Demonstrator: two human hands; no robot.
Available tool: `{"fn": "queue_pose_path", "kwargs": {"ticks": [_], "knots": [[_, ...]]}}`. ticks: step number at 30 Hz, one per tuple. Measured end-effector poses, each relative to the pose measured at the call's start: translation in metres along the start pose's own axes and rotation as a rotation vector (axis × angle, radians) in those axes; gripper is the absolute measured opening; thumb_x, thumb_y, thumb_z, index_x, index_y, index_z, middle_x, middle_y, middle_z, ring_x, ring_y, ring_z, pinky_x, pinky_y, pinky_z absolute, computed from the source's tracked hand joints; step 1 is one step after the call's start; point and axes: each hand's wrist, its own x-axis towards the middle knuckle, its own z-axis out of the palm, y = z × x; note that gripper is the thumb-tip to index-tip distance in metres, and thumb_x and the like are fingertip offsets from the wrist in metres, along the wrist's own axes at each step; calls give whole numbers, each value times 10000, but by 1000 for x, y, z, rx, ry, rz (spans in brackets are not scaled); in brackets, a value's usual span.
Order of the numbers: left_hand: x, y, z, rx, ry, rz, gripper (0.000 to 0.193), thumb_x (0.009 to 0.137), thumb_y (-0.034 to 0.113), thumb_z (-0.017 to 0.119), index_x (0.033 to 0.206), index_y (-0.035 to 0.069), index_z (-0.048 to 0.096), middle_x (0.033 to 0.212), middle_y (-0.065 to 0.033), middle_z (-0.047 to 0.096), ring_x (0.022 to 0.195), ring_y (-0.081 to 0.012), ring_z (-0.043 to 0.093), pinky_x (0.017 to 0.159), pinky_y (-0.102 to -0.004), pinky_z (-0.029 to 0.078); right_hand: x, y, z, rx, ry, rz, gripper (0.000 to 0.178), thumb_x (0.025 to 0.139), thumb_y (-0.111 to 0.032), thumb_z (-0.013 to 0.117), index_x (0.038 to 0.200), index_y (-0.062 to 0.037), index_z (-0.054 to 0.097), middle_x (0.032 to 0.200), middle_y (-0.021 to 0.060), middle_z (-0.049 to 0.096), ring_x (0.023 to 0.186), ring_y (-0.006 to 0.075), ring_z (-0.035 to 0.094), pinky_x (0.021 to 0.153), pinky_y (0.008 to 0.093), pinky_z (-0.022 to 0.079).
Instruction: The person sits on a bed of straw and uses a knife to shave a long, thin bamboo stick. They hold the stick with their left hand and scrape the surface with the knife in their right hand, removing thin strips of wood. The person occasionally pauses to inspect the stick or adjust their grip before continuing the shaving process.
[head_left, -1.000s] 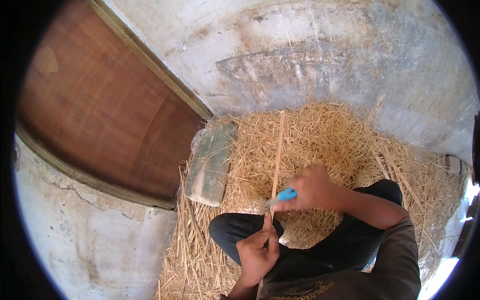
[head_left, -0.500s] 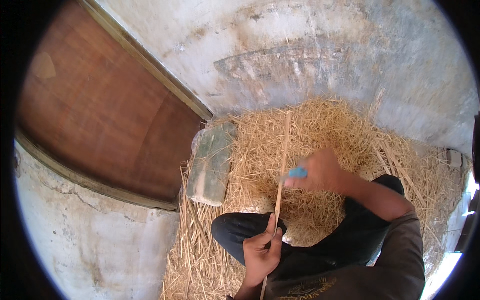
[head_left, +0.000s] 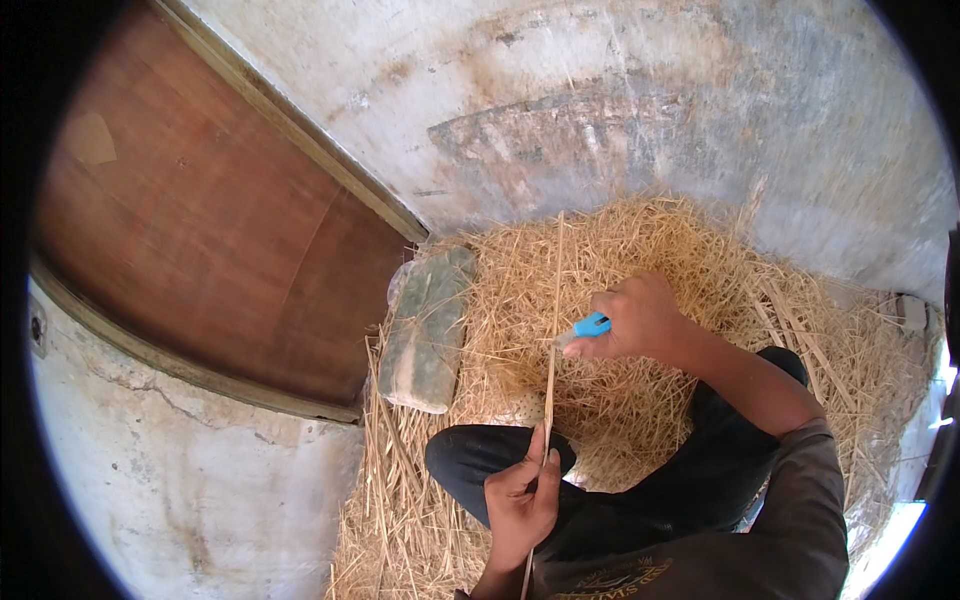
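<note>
Nearest to the camera, the left hand [head_left: 520, 500] is pinching the lower part of a long thin stick [head_left: 549, 375] between thumb and fingers, just above the person's crossed legs in dark trousers [head_left: 640, 490]. The stick runs almost straight up and down in the picture, with only a small lean — its lower end passes through the left hand toward the person's body, and its upper end points away, toward the wall. Its long axis lies along the line from the body to the wall.

A little farther, the right hand [head_left: 640, 320] is closed around a small knife with a blue handle [head_left: 590, 326]. The tip of the knife meets the stick near its middle, at the right side of it; the blade itself is too small to see clearly, so it may be touching or only just beside.

Under the hands and legs there is a heap of dry straw [head_left: 700, 250], spread on the floor. At the left edge of the straw lies a flat greenish stone block [head_left: 428, 330], with its long side also pointing away from the person.

Beyond it stands a brown wooden door [head_left: 200, 220] in its frame, and behind the straw rises the grey plastered wall [head_left: 620, 110], stained and worn.
</note>
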Motion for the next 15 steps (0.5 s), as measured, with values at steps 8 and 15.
{"fn": "queue_pose_path", "kwargs": {"ticks": [8,15], "knots": [[-5,-1,-1,-9,-22,11,277,839,-32,623,1114,-60,629,577,96,443,549,13,337,471,-169,282,7,8,4,4,90,51,741,716,-827,466,476,-128,524,394,18,435,345,173,472,359,335,356],[-7,4,2,-8,-10,-41,75,835,-38,614,830,-99,658,760,-117,699,543,14,379,467,-191,333,-4,-5,10,32,81,-73,738,735,-811,464,490,-120,553,407,22,445,357,183,446,398,357,369]]}}
